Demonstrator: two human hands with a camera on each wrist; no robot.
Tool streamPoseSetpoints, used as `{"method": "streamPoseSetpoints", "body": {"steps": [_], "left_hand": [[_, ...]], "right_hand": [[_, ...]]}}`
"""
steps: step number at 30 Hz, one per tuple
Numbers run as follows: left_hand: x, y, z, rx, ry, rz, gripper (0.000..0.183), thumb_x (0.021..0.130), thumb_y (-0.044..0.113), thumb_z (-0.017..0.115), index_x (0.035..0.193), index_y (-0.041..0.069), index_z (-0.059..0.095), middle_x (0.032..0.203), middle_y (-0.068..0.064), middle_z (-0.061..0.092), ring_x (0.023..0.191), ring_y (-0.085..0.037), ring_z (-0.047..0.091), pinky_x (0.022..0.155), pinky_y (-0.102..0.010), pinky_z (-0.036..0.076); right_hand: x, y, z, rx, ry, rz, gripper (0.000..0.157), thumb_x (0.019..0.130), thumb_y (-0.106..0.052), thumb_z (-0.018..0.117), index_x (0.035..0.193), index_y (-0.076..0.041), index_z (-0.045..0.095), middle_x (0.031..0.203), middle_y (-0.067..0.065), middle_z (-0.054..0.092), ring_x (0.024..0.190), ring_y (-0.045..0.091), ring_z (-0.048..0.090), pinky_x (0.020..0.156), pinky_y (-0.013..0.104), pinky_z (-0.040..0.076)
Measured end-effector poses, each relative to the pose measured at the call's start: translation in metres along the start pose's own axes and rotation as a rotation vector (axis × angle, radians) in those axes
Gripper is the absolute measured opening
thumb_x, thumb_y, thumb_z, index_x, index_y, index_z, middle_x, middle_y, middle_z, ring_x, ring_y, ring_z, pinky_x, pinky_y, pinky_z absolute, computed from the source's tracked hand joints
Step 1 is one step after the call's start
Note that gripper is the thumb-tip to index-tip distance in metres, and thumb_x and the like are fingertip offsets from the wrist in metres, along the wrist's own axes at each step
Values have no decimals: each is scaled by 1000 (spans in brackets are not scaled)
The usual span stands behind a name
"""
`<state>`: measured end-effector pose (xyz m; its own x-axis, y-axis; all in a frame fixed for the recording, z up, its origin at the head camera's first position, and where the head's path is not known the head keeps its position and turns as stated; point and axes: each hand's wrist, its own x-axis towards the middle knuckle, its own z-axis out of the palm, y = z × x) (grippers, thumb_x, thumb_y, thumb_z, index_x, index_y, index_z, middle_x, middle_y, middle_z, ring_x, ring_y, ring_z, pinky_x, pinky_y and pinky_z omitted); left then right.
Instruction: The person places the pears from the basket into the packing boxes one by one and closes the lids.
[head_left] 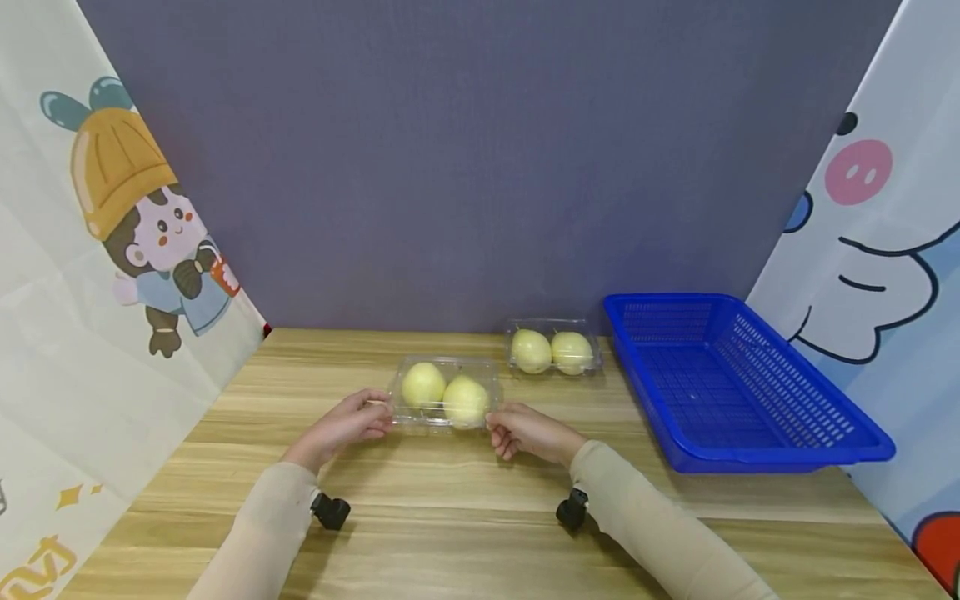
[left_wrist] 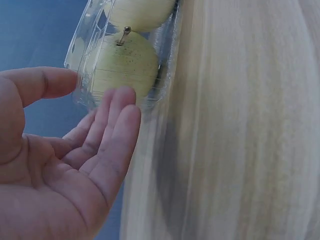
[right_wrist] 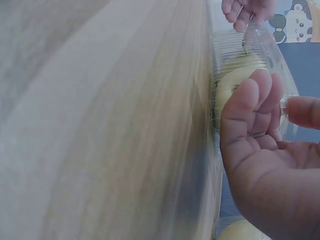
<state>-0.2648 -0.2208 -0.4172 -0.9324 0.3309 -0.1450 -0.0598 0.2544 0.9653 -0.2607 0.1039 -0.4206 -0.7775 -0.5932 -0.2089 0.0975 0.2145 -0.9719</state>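
A clear plastic box (head_left: 420, 417) with two round yellow pears (head_left: 466, 402) in it sits on the table between the hands. At its left end is my left hand (head_left: 348, 427); in the left wrist view its thumb touches the rim, and its fairly straight fingers lie by the end wall. My right hand (head_left: 531, 432) pinches the front right corner with thumb and curled fingers. One pear (left_wrist: 125, 65) shows its stem through the plastic in the left wrist view. The fingers partly cover the box in the right wrist view.
A second clear box (head_left: 592, 329) holding two pears stands behind, against the grey backdrop (head_left: 480, 167). To the right, a blue plastic basket (head_left: 663, 429) stands on the wooden table (head_left: 450, 517). Printed cloths hang on both sides.
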Motion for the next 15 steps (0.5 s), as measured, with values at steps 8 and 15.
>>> {"method": "streamPoseSetpoints", "body": {"steps": [8,15], "left_hand": [[0,12,0,211,167,50,53,103,25,55,147,-3,41,132,-23,54,118,-36,56,98,-45,52],[1,21,3,348,190,179,57,101,24,61,147,-3,42,145,-25,46,133,-42,44,111,-53,39]], "right_hand": [[0,0,1,2,7,5,24,107,-20,40,96,-1,51,76,2,54,68,14,52,64,26,48],[0,-1,2,2,11,10,25,107,-20,40,96,0,51,76,2,54,67,14,52,64,26,48]]}}
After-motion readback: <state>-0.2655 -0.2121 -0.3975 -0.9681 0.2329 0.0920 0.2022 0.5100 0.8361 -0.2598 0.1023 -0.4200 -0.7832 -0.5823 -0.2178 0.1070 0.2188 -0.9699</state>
